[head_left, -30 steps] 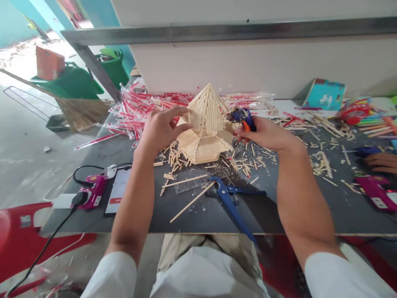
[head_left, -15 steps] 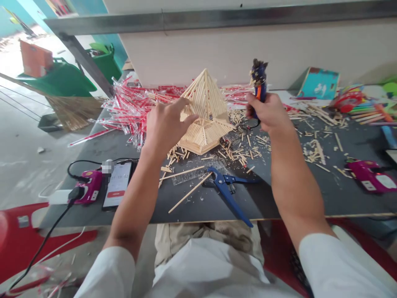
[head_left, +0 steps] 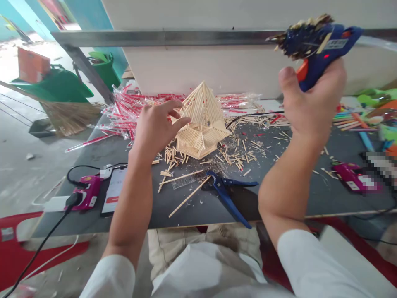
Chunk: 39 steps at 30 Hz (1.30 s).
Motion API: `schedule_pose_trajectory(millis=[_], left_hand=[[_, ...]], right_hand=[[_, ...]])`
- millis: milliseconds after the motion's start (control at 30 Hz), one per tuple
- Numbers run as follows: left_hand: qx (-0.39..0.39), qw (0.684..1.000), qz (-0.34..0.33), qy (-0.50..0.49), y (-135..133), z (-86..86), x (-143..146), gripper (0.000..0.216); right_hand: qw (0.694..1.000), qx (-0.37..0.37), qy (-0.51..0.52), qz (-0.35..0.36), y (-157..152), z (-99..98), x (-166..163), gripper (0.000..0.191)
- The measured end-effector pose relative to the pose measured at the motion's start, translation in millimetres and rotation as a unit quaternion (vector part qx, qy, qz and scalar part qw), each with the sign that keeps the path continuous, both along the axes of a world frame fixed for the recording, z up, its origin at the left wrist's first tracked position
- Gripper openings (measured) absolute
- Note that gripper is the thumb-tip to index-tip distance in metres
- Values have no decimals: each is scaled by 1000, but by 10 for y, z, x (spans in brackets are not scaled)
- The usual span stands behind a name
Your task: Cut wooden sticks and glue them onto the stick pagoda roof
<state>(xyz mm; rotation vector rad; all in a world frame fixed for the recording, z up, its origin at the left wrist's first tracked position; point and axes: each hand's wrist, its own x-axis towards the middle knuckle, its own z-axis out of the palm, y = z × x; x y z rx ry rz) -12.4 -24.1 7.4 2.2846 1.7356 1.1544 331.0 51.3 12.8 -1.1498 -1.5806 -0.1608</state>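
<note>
My right hand (head_left: 313,97) is wrapped round the handle of a blue hot glue gun (head_left: 322,45) with an orange trigger, raised over the right of the table. Its nozzle points left, and its front is crusted with dark residue and bits of wood. My left hand (head_left: 158,128) is at the left side of a small model of pale wooden sticks (head_left: 203,111), which has a pointed roof and a flared lower tier. Thumb and index finger are apart beside the roof; whether they touch it I cannot tell. Blue cutters (head_left: 226,198) lie in front of the model.
Cut stick pieces (head_left: 238,155) litter the table (head_left: 186,217). Behind stand red-and-clear plastic wrappers (head_left: 120,111). A ruler (head_left: 184,181), a phone (head_left: 113,190) and a purple power strip (head_left: 88,192) lie nearer me. A black cord (head_left: 254,114) runs behind the model.
My right hand has lifted the glue gun up and to the right, and its nozzle now points left. My left hand has shifted slightly left, with its thumb and index finger still apart beside the model.
</note>
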Motion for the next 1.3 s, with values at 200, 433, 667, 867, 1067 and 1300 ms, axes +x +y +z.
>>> schedule_pose_trajectory(millis=[200,433,667,867,1067,1300], left_hand=[[1,1000,3,-26,19,19,2,36],[1,998,-1,-66,114,113,-6,35],[-18,998,21,-55,228,38,-74,39],[-22,998,41,-47,213,46,-79,36],[-26,997,48,-47,176,103,-67,37],[-37,997,14,-64,218,7,14,36]], right_hand=[[994,41,40,-89,110,1,-258,53],[999,17,-44,-21,-85,28,-267,45],[997,-65,-19,27,-226,110,-282,35],[995,-91,-32,18,-191,92,-249,34],[993,-90,-77,14,-138,-12,-310,35],[978,-118,-167,-36,-217,55,-369,26]])
